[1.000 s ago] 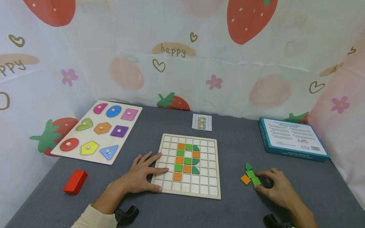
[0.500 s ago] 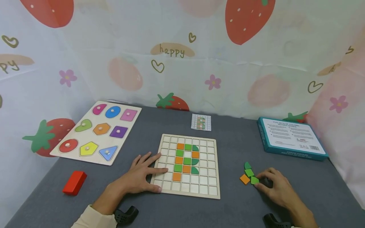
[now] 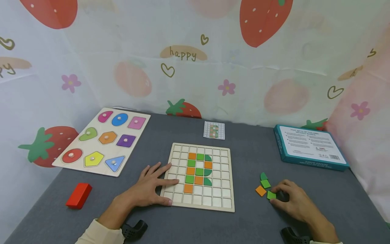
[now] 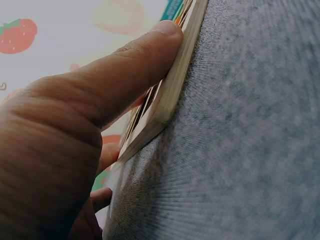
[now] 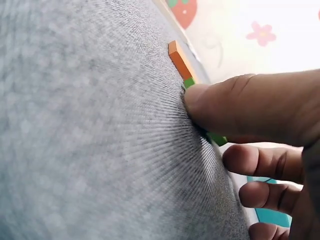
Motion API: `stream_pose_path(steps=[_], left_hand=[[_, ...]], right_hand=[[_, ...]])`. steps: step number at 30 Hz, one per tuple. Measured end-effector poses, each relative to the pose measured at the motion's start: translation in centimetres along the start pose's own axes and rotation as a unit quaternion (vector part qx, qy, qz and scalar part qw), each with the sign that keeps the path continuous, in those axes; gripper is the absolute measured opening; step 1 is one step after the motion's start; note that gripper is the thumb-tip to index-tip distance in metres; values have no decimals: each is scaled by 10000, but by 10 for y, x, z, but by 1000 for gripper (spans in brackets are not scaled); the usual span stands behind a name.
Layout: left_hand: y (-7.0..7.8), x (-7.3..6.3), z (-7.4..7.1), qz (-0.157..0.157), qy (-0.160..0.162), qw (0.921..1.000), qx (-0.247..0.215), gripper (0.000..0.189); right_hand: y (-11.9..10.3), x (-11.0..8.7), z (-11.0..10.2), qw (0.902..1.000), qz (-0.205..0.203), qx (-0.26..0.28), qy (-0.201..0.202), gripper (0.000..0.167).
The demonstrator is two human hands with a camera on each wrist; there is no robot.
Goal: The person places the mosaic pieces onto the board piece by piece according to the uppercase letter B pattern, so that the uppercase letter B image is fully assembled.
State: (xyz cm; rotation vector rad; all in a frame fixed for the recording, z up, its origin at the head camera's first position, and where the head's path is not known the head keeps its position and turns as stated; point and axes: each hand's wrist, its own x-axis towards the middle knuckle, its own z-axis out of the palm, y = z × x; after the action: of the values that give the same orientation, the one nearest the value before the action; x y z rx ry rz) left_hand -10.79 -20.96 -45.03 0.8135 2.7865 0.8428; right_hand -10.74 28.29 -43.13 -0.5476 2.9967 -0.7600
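Note:
A square wooden grid board point(image 3: 207, 200) lies mid-table, with orange squares, green squares and dark green quarter-round tiles set in its cells. My left hand point(image 3: 147, 189) rests on its left side, fingers spread and straight; in the left wrist view the thumb point(image 4: 145, 52) lies along the board's edge. To the right, my right hand point(image 3: 295, 201) pinches a green square tile point(image 3: 271, 195) between thumb and forefinger at the tabletop. Beside it lie an orange square tile point(image 3: 260, 191), another green square tile point(image 3: 265, 184) and a dark green quarter-round tile point(image 3: 263, 176).
A small printed pattern card point(image 3: 214, 130) lies behind the board. At the left are a knobbed shape puzzle point(image 3: 100, 152) and a red block point(image 3: 79, 196). A teal box point(image 3: 312, 147) sits at the back right, near the strawberry-print cloth backdrop point(image 3: 189, 81).
The pinched green tile has slid slightly away from the neighbouring green tile, toward the table's front. My left hand keeps its place on the board. The head view has shifted slightly.

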Motion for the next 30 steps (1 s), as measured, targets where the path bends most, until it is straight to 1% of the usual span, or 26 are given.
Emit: stream_pose_path(steps=[5,8,11,14,17,21,25,30], left_hand=[[-1,1,0,-26,-55,10000,3,71],[-2,1,1,-29,-75,10000,11,71],[-2,1,1,-27,-67,10000,0,71],[-2,1,1,-34,-64,10000,-18,70],[-1,1,0,-46,-40,10000,-39,71],[0,1,0,-69,-32,9999,-69,72],[0,1,0,-83,-47,9999,-68,72],[0,1,1,-80,-24,9999,-84,72]], right_hand=[[-5,0,-3,10000,7,26,55,21],[-10,-1,-5,9997,-11,75,227,23],[-17,-2,-8,9979,-239,74,603,25],[-24,-3,-13,9932,-607,48,993,27],[-31,-3,-19,9878,-938,95,1241,30],[-44,-1,-26,9820,-1268,233,1382,34],[-59,1,-34,9764,-1559,386,1442,36],[-77,2,-41,9734,-1706,417,1471,36]])
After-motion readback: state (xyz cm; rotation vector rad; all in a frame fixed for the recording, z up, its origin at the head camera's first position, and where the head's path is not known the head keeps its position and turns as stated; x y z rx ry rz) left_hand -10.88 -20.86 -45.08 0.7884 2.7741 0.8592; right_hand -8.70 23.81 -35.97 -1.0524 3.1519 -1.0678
